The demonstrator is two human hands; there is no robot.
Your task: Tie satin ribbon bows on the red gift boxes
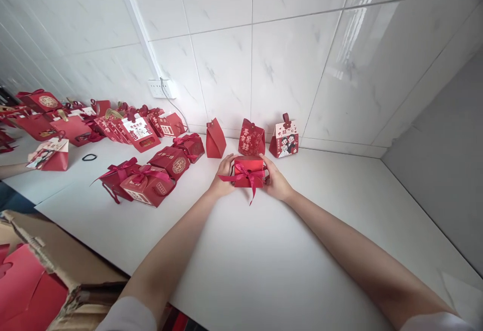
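Between my two hands is a small red gift box [238, 166] with a magenta ribbon bow [249, 174] on its front. My left hand [223, 176] grips its left side, and my right hand [276, 179] grips its right side, near a dark cord handle. Some fingers are hidden behind the box. Just beyond it, a row of gift boxes stands along the wall: a plain red one [215, 140], a red one with white characters [251, 139] and a white-and-red one with a cartoon couple [286, 141].
Several ribboned red boxes [151, 185] sit on the white table [241, 250] to the left. Farther left are many more boxes [75, 127], a black cord loop [89, 157] and another person's hand [30, 159] at a box. An open cardboard carton [64, 250] holding red packaging stands at lower left.
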